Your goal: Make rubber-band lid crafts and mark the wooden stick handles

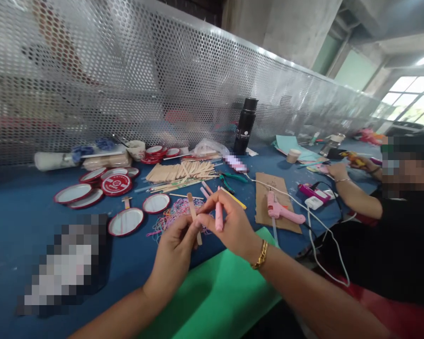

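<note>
A flat wooden craft stick [192, 205] stands nearly upright between the fingers of my left hand [175, 245], which pinches it near its middle. My right hand [233, 226] has its thumb and fingertips at the same stick, while a pink pen-like tool [219, 216] is tucked in its fingers. Beneath and behind both hands lies a tangle of pink and blue thread [169, 219]. Green fabric [219, 292] spreads below my wrists.
Red-rimmed lids [125, 221] lie at the left, with a pile of craft sticks [180, 170] behind the hands. A pink glue gun [282, 213] rests on cardboard [263, 186] at the right. A black bottle [246, 126] stands by the mesh divider. A person works at far right.
</note>
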The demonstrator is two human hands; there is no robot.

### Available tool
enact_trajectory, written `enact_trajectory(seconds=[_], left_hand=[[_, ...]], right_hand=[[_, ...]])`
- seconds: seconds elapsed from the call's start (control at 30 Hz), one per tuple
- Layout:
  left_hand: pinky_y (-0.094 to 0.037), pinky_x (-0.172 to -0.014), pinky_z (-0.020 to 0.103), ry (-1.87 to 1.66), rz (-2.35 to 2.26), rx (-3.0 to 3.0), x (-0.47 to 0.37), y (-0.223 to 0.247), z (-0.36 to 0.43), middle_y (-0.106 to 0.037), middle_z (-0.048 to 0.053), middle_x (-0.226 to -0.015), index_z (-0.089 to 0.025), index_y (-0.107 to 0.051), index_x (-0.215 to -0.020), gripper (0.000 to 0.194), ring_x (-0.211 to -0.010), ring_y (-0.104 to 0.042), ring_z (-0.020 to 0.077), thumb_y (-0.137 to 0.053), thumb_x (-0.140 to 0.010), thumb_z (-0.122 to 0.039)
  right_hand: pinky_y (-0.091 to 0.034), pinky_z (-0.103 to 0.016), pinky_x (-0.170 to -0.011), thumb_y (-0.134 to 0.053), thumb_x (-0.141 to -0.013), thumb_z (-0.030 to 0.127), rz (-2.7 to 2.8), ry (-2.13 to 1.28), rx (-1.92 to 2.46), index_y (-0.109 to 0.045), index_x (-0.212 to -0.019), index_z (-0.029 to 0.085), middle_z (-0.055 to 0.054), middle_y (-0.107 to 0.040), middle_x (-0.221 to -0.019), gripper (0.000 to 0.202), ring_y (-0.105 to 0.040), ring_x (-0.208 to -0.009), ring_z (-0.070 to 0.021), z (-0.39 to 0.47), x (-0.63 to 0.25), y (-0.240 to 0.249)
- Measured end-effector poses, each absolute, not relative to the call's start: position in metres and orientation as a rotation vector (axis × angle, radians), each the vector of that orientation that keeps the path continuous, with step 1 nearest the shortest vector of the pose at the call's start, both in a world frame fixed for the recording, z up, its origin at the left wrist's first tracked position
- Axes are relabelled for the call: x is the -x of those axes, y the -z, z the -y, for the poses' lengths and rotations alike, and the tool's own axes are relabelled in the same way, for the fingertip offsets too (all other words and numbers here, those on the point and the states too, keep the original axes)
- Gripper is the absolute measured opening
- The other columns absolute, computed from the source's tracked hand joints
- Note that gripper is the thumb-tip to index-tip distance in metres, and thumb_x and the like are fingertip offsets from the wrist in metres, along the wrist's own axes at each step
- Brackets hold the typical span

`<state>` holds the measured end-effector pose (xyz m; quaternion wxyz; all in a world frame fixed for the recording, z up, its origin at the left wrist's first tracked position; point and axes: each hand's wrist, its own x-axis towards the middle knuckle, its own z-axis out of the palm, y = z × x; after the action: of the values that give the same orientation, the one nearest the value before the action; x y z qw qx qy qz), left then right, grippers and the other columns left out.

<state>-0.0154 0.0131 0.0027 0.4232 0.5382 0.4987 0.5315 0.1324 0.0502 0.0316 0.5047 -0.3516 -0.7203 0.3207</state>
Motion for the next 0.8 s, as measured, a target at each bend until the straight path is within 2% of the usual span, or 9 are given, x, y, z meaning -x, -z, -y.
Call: enact_trajectory(seconds=[0.27,0.4,0.5,0.6,0.67,0.73,0.8], left_hand=[[-0.037,-0.053,0.025,-1.253,-1.215,-1.481,0.018,0.003,-0.018,-0.055,-0.002,-0.064,-0.019,-0.064,-0.078,0.029,-0.058,-0.045,0.0146,-0.063,-0.088,-0.046],[-0.040,-0.061,0.026,-1.257,-1.182,-1.645,0.022,0.006,-0.019,-0.058,0.001,-0.072,-0.019,-0.061,-0.070,0.029,-0.067,-0.052,0.0159,-0.060,-0.092,-0.040],[-0.037,-0.054,0.024,-1.228,-1.157,-1.610,0.021,0.009,-0.018,-0.051,-0.002,-0.065,-0.020,-0.058,-0.073,0.031,-0.059,-0.046,0.0130,-0.056,-0.095,-0.041],[-0.033,-0.047,0.022,-1.172,-1.139,-1.550,0.017,0.011,-0.016,-0.047,-0.006,-0.057,-0.020,-0.057,-0.079,0.032,-0.049,-0.042,0.0108,-0.051,-0.097,-0.045],[-0.033,-0.045,0.021,-1.128,-1.150,-1.526,0.016,0.012,-0.016,-0.050,-0.006,-0.054,-0.020,-0.057,-0.080,0.033,-0.046,-0.044,0.0103,-0.049,-0.098,-0.047],[-0.033,-0.041,0.020,-1.094,-1.166,-1.478,0.015,0.011,-0.016,-0.053,-0.005,-0.052,-0.020,-0.057,-0.083,0.033,-0.042,-0.045,0.0101,-0.049,-0.097,-0.049],[-0.034,-0.038,0.019,-1.083,-1.177,-1.422,0.015,0.011,-0.018,-0.055,-0.006,-0.051,-0.020,-0.058,-0.088,0.033,-0.039,-0.045,0.0100,-0.049,-0.096,-0.051]], right_hand=[[-0.053,-0.031,-0.076,-0.071,-0.078,0.023,1.608,-0.905,0.893,-0.054,-0.082,0.024,0.002,-0.065,-0.081,0.018,-0.063,-0.076,-0.0162,-0.054,-0.128,-0.018],[-0.053,-0.029,-0.072,-0.071,-0.076,0.021,1.591,-0.884,0.891,-0.054,-0.081,0.023,0.003,-0.063,-0.078,0.018,-0.062,-0.072,-0.0153,-0.054,-0.129,-0.020],[-0.053,-0.028,-0.068,-0.071,-0.077,0.020,1.617,-0.907,0.849,-0.055,-0.082,0.023,0.003,-0.063,-0.077,0.017,-0.061,-0.069,-0.0144,-0.053,-0.129,-0.019],[-0.054,-0.030,-0.075,-0.069,-0.085,0.028,1.566,-0.911,0.811,-0.060,-0.091,0.023,0.001,-0.065,-0.083,0.012,-0.064,-0.077,-0.0157,-0.052,-0.131,-0.015],[-0.055,-0.032,-0.078,-0.057,-0.096,0.036,1.442,-0.937,0.769,-0.063,-0.106,0.023,-0.001,-0.067,-0.087,0.017,-0.065,-0.080,-0.0164,-0.051,-0.133,-0.009],[-0.054,-0.031,-0.073,-0.042,-0.103,0.039,1.348,-0.951,0.733,-0.065,-0.115,0.023,-0.001,-0.068,-0.084,0.030,-0.064,-0.074,-0.0154,-0.048,-0.135,-0.003],[-0.052,-0.028,-0.064,-0.041,-0.103,0.035,1.347,-0.926,0.735,-0.069,-0.110,0.021,-0.001,-0.065,-0.077,0.032,-0.060,-0.066,-0.0143,-0.045,-0.137,0.001]])
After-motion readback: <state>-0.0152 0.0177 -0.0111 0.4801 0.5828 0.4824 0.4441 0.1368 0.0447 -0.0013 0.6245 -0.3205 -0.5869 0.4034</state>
